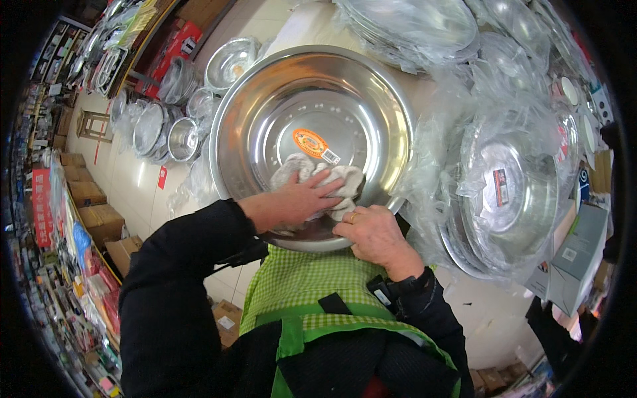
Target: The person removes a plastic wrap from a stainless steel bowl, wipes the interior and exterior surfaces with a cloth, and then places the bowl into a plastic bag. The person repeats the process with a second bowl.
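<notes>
A large stainless steel basin (318, 107) lies before me, tilted towards my apron. An orange oval sticker (309, 142) and a small barcode label (330, 156) are on its inner bottom. My left hand (298, 199) presses a crumpled greyish-white cloth (343, 181) against the inside near the front, fingers spread over it. At the near right rim is my right hand (373, 231), with a ring on one finger, its fingers curled at the rim and beside the cloth's edge. Whether it also grips the cloth is hard to tell.
Plastic-wrapped steel basins (537, 199) stand at the right, with a stack of wrapped metal ware (413, 30) at the top. Smaller bowls (184, 139) sit on the left. Cardboard boxes (99, 221) and crowded shelves line the far left; a grey box (572, 258) is at right.
</notes>
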`<move>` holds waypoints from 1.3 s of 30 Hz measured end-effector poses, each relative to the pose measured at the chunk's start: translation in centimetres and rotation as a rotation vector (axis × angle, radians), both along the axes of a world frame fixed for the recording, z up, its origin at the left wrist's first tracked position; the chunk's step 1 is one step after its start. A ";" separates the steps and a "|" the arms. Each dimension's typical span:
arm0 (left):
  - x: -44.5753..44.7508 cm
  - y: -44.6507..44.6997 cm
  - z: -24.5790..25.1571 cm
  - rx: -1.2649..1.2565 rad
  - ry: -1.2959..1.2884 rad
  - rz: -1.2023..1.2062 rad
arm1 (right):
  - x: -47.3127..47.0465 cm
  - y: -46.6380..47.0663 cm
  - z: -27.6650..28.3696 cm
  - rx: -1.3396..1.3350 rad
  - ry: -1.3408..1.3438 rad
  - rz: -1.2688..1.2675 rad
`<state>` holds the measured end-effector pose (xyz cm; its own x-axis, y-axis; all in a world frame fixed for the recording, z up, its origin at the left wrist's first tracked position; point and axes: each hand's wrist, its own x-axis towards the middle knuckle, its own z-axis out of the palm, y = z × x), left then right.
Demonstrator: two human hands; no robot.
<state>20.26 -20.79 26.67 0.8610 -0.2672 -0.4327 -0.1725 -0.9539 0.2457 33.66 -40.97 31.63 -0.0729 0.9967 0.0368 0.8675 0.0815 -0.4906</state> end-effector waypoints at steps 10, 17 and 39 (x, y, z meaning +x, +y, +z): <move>2.4 12.7 -1.4 0.094 -0.307 0.869 | 0.0 0.0 -0.3 0.032 0.007 -0.014; 12.7 9.6 -4.5 -0.200 -0.498 1.010 | -0.1 0.4 0.3 -0.035 -0.007 0.006; -1.3 7.2 2.1 -0.016 0.302 0.010 | -0.6 0.1 0.4 -0.048 -0.016 -0.022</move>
